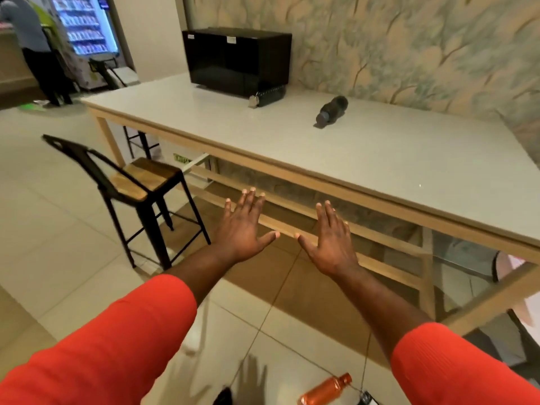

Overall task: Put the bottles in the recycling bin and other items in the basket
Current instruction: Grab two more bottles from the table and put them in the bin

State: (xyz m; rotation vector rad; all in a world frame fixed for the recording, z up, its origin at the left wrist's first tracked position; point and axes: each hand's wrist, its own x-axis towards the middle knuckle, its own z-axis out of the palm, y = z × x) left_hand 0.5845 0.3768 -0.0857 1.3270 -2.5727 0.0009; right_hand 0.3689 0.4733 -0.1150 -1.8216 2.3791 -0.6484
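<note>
My left hand (244, 228) and my right hand (331, 242) are stretched out side by side, palms down, fingers spread, holding nothing, in front of the table's edge. A dark bottle (331, 111) lies on its side on the white table (204, 124), far beyond both hands. An orange bottle (325, 391) lies on the tiled floor at the bottom of the view, between my arms. A small dark object (223, 397) sits on the floor to its left, mostly cut off. No bin or basket is visible.
A black box (238, 61) stands at the back of the table against the patterned wall. A black stool with a wooden seat (140, 178) stands left of my hands. A person (32, 48) stands far left by a lit vending machine (84, 24).
</note>
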